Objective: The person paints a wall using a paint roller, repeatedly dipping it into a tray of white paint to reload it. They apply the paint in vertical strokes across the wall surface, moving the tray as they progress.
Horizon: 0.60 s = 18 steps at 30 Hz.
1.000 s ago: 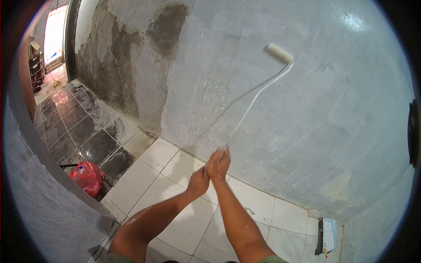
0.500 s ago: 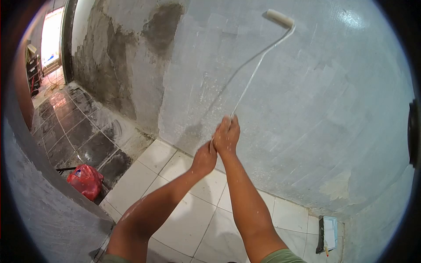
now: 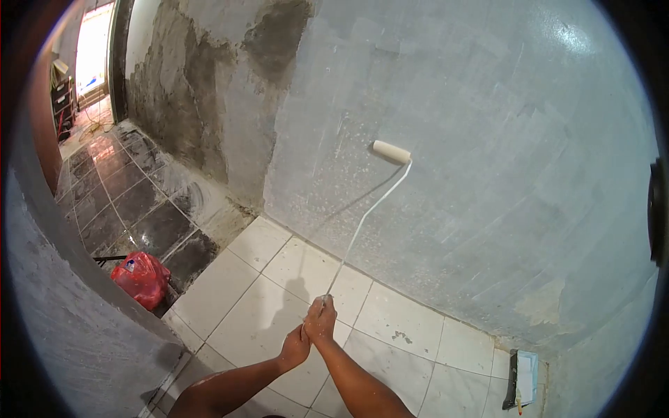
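Note:
A long-handled paint roller (image 3: 391, 152) rests against the grey wall (image 3: 474, 174), its pale sleeve touching the surface. From the sleeve a thin whitish rod runs down to my hands. My right hand (image 3: 320, 320) is wrapped round the upper part of the grip. Just below and to the left, my left hand (image 3: 296, 346) closes round the lower end, touching the right hand. The handle's end is hidden by my fingers. White specks of paint dot the wall left of the roller.
A paint tray (image 3: 524, 376) with a brush lies on the white tiles at lower right. A red plastic bag (image 3: 141, 280) sits on dark tiles (image 3: 164, 226) at left. A wall edge (image 3: 90, 306) stands close on the left. A bright doorway (image 3: 94, 52) is far left.
The roller has come down the wall and to the left. Both hands have moved lower and toward me, still gripping the handle. The view has shifted slightly.

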Each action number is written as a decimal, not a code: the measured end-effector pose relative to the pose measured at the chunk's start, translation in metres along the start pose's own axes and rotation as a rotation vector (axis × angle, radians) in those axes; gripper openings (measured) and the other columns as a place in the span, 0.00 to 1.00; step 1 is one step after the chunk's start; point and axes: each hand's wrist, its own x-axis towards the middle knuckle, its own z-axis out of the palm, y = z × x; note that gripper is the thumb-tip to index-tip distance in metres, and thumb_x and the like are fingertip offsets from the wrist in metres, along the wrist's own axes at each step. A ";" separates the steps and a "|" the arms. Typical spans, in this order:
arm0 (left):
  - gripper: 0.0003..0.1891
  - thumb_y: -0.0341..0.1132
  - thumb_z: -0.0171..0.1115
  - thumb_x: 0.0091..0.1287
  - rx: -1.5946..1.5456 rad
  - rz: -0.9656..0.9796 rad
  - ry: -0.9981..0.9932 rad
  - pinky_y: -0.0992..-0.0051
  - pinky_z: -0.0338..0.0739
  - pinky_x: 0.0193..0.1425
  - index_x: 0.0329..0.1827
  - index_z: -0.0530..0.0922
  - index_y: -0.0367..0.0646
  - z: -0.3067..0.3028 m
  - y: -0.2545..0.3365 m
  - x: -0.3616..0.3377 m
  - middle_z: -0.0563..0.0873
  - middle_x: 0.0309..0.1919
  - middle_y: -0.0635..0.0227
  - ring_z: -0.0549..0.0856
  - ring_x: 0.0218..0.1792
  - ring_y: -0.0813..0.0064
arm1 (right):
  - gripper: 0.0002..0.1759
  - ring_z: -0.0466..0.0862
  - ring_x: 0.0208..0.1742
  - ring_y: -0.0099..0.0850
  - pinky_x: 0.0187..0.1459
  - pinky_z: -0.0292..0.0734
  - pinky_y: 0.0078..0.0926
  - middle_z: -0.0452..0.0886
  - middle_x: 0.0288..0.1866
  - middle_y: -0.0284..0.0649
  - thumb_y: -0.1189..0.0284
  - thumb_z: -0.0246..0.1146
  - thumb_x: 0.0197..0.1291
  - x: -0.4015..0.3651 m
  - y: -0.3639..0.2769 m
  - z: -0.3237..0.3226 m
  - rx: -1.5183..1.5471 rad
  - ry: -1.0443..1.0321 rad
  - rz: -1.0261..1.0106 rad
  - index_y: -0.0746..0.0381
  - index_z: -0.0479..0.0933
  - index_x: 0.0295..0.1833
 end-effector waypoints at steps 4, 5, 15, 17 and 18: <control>0.24 0.46 0.40 0.81 0.010 0.159 0.056 0.51 0.77 0.52 0.55 0.77 0.32 -0.019 0.073 0.045 0.85 0.42 0.38 0.83 0.49 0.35 | 0.15 0.80 0.31 0.60 0.34 0.71 0.51 0.77 0.28 0.62 0.65 0.54 0.72 0.058 -0.074 -0.004 -0.064 0.079 -0.153 0.70 0.69 0.42; 0.23 0.45 0.40 0.80 0.003 0.201 0.073 0.51 0.77 0.52 0.54 0.78 0.32 -0.024 0.098 0.062 0.84 0.43 0.37 0.82 0.49 0.34 | 0.15 0.80 0.31 0.59 0.34 0.71 0.51 0.77 0.28 0.61 0.66 0.54 0.72 0.079 -0.096 -0.007 -0.105 0.112 -0.246 0.70 0.70 0.41; 0.17 0.37 0.44 0.75 0.098 0.426 0.195 0.46 0.74 0.51 0.51 0.77 0.32 -0.066 0.166 0.153 0.83 0.44 0.36 0.80 0.48 0.32 | 0.14 0.79 0.33 0.63 0.36 0.72 0.53 0.78 0.29 0.63 0.67 0.55 0.72 0.159 -0.193 0.015 -0.075 0.187 -0.448 0.70 0.69 0.43; 0.18 0.38 0.44 0.76 0.174 0.462 0.179 0.47 0.74 0.51 0.50 0.77 0.32 -0.067 0.122 0.123 0.84 0.43 0.37 0.80 0.47 0.33 | 0.16 0.80 0.34 0.64 0.37 0.72 0.55 0.78 0.30 0.64 0.65 0.55 0.73 0.125 -0.152 0.027 -0.154 0.195 -0.414 0.70 0.69 0.44; 0.18 0.39 0.43 0.76 0.132 0.410 0.135 0.47 0.74 0.51 0.50 0.77 0.32 -0.068 0.101 0.103 0.84 0.43 0.37 0.80 0.47 0.33 | 0.17 0.80 0.35 0.65 0.37 0.72 0.56 0.79 0.30 0.64 0.64 0.55 0.73 0.105 -0.129 0.031 -0.132 0.105 -0.287 0.70 0.69 0.46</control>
